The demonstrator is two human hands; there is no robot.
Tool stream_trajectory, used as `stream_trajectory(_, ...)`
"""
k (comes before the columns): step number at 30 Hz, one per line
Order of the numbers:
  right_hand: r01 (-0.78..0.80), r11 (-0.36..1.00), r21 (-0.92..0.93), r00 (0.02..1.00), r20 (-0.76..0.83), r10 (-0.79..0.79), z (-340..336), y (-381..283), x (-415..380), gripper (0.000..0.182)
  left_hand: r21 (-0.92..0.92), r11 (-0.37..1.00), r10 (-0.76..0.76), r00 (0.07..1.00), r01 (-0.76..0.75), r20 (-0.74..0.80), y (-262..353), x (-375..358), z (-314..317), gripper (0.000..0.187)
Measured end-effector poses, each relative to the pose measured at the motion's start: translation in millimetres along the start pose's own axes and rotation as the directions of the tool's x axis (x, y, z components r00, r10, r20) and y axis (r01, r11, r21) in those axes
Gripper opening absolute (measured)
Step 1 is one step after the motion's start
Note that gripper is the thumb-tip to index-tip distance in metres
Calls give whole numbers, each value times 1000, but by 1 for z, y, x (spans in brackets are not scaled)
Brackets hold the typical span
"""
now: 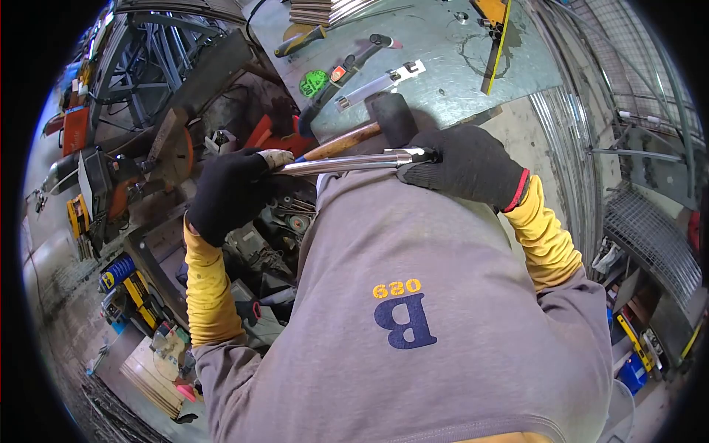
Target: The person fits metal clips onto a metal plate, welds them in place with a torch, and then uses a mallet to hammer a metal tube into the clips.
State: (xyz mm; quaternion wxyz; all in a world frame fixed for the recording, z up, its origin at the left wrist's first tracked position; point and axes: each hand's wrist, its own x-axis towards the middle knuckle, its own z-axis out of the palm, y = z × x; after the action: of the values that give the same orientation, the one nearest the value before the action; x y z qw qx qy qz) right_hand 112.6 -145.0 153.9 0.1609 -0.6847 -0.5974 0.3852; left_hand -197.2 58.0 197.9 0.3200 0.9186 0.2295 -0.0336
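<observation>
My left hand (233,188), in a black glove, grips one end of a shiny metal tube (347,162). Gloved in black with a red cuff edge, my right hand (469,166) closes on the tube's other end, where a small metal fitting shows by the fingers. The tube lies level across the front of my chest. Just behind it is a mallet (395,118) with a black head and wooden handle, at the edge of the metal-topped table (443,70). A slim metal bracket (380,85) rests on the table beyond the mallet.
On the table are a long dark tool (343,81), a green disc (314,83), a yellow-and-black handled tool (300,41) and a square with a yellow edge (498,52). An open drawer or bin of mixed parts (258,247) sits below my left arm. Wire mesh (653,236) stands at right.
</observation>
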Motion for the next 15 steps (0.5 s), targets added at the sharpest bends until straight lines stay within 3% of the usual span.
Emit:
stream_trajectory(4, -23, 1000, -12, 1000, 7, 23, 3, -1, 0, 44, -67, 992, -105, 993, 109, 59, 1, -6, 3, 37)
stream_trajectory(13, 53, 998, -44, 997, -58, -55, 14, 4, -1, 52, -84, 996, 2, 1000, 0, 22, 0, -9, 9, 33)
stream_trajectory(15, 29, 999, -32, 998, -60, -31, 14, 3, -1, 52, -101, 979, -169, 982, 177, 82, 9, -8, 5, 32)
